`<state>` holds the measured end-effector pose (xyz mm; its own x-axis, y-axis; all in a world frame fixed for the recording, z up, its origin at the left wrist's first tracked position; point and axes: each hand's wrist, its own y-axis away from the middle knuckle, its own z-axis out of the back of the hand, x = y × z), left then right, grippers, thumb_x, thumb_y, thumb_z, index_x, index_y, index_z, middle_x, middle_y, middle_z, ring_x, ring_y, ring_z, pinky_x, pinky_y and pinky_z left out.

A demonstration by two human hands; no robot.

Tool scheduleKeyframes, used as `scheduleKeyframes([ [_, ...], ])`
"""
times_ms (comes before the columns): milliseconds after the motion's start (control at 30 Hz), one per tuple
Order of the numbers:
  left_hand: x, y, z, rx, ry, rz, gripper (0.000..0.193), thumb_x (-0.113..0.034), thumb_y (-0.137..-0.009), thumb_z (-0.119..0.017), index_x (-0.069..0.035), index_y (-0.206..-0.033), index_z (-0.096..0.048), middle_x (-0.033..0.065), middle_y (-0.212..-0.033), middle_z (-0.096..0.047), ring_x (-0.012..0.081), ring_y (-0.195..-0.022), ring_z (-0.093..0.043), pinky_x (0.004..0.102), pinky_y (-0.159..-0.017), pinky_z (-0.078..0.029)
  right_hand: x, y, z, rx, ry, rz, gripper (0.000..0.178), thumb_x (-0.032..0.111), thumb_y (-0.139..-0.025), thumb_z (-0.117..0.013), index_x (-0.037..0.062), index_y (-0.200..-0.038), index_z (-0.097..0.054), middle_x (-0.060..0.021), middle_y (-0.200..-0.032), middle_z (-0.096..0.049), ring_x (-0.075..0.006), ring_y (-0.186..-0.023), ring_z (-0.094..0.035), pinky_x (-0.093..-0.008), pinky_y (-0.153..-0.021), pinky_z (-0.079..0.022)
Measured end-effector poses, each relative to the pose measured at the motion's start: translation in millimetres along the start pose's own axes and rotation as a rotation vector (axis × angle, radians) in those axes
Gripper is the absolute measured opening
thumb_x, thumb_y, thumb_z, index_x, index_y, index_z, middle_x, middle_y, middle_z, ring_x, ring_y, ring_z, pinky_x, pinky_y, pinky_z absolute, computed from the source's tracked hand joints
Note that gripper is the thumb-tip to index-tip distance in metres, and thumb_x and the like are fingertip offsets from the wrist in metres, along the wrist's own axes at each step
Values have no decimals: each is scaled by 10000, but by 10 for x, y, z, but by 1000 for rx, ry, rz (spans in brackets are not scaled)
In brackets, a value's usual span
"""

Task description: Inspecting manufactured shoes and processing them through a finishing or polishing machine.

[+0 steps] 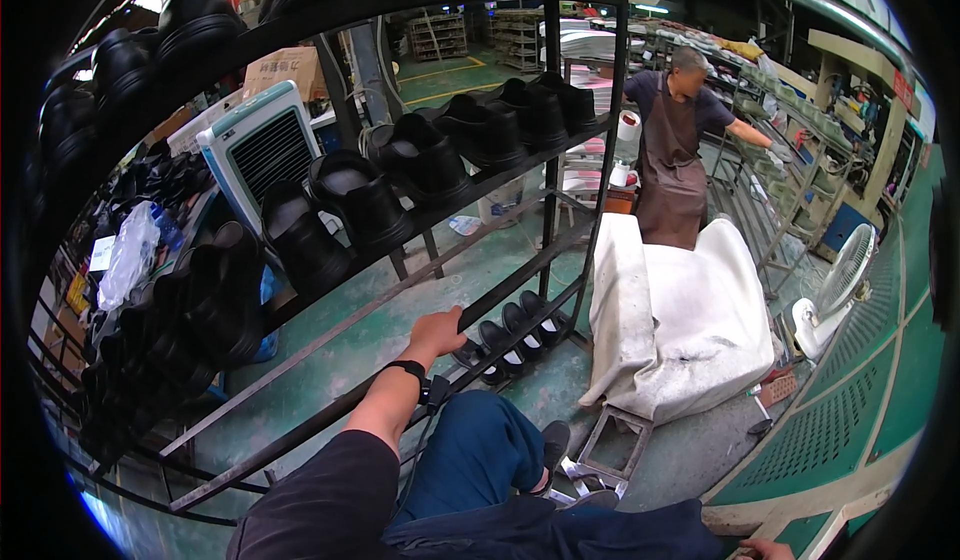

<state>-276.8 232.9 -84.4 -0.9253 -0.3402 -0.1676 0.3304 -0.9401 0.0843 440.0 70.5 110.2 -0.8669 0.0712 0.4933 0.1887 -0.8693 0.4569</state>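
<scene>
My left hand (437, 332) is closed round a dark metal rail (515, 285) of a tall shoe rack, a strapped black device on its wrist. Above it, a row of black shoes (410, 155) stands along the rack's slanting shelf. Several more black shoes with pale insides (512, 340) sit low down, just beyond the hand. Only part of my right hand (768, 549) shows at the lower edge, near a pale frame; its fingers are mostly cut off.
A white cloth-covered bulky object (690, 320) stands ahead right. Behind it a person in a brown apron (672, 160) reaches toward another rack (800, 150). A white fan (845, 270) and green perforated panels (830, 430) are at right. An air cooler (265, 150) stands beyond the shoes.
</scene>
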Motion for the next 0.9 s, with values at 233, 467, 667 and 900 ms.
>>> scheduleKeyframes([
  [233,-26,24,40,-1,4,15,437,-305,-808,-644,-83,-1173,-552,186,-963,-719,400,-896,-689,536,-755,-536,20,-3,4,26,84,-33,369,182,-933,-662,92,-1290,-648,-152,-871,-712,-233,-784,-667,-354,-761,-524],
  [467,-14,40,53,15,22,8,461,-291,-802,-651,-69,-1193,-550,187,-983,-718,396,-929,-685,528,-780,-537,106,14,12,39,84,-94,368,178,-934,-656,94,-1293,-650,-140,-889,-724,-228,-805,-676,-348,-770,-525],
  [667,-17,37,56,7,38,-1,469,-286,-798,-655,-66,-1200,-555,195,-996,-717,397,-941,-685,521,-799,-537,81,11,8,49,55,-117,368,170,-932,-657,92,-1291,-653,-128,-886,-725,-205,-808,-668,-333,-769,-522],
  [900,-21,29,52,13,34,6,468,-282,-796,-656,-60,-1197,-560,197,-1008,-717,397,-954,-684,515,-811,-541,38,14,-11,33,17,-76,361,154,-934,-658,86,-1288,-656,-113,-870,-718,-186,-798,-658,-319,-762,-520],
])
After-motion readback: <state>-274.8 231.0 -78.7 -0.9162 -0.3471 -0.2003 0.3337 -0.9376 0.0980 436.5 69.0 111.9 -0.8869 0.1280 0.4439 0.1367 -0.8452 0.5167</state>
